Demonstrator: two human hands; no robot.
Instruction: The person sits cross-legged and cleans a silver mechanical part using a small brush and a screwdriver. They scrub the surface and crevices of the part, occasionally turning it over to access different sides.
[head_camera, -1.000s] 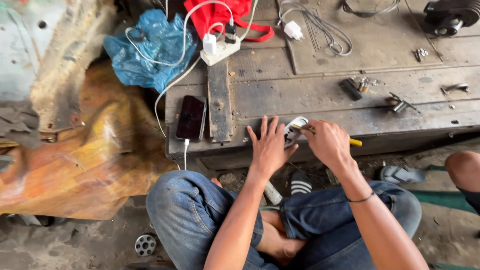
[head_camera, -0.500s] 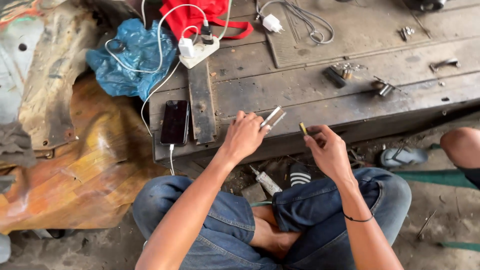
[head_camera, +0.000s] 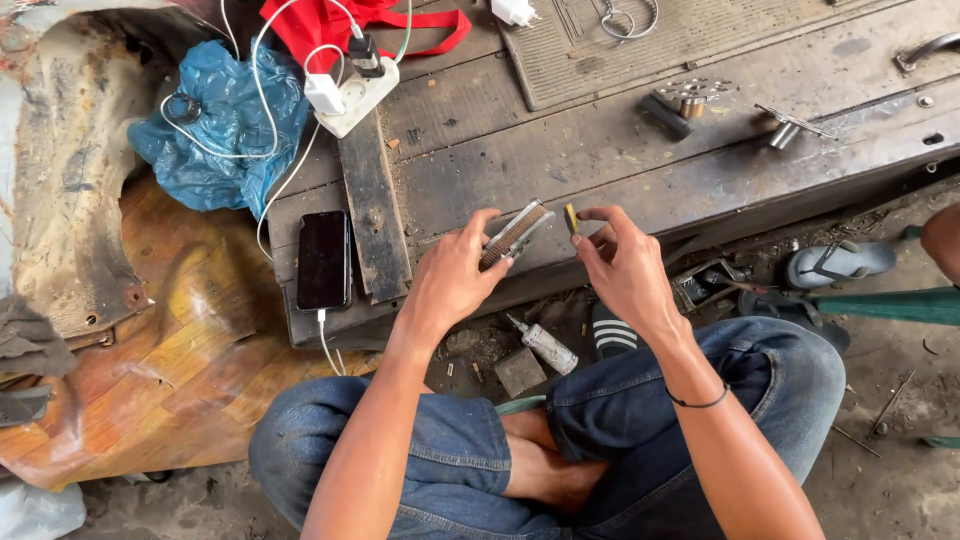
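My left hand grips a small flat part with a white casing and a brownish face, held on edge above the front of the dark wooden bench. Close beside it, my right hand pinches a yellow-handled tool, whose end points up next to the part. Both hands hover over my crossed legs in blue jeans.
A black phone lies charging at the bench's left end, beside a wooden slat. A white power strip, blue plastic bag, red cloth and metal fittings are further back. A small tube and sandal lie on the floor.
My left hand lifted the white part off the bench and turned it on edge. My right hand brought the yellow tool up next to it. The view shifted down and right.
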